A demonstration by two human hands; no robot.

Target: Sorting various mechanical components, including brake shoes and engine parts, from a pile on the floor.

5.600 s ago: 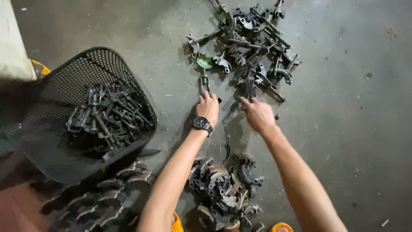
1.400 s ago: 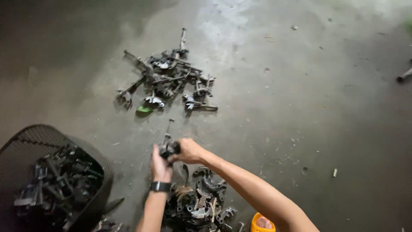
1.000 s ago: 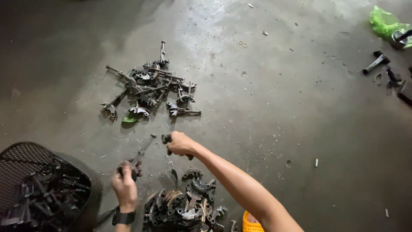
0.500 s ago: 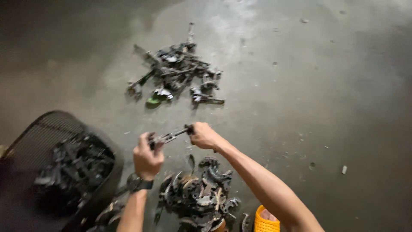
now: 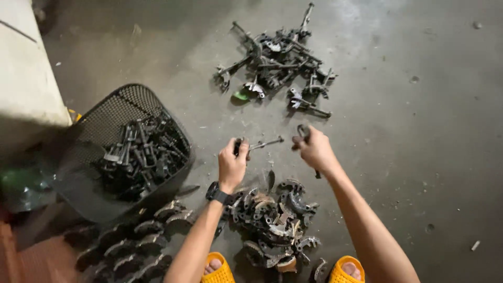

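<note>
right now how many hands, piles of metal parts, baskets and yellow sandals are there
hands: 2, left hand, right hand
piles of metal parts: 3
black mesh basket: 1
yellow sandals: 2
total: 8

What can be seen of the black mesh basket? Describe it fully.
The black mesh basket sits on the grey concrete floor to the person's left, beside a pale block. It looks like perforated metal or wire mesh with a rounded rim, and it seems tipped so its open mouth faces the camera. Inside lies a loose heap of dark metal rod-like parts. A row of curved dark pieces lies on the floor just in front. Neither of the hands touches it.
</note>
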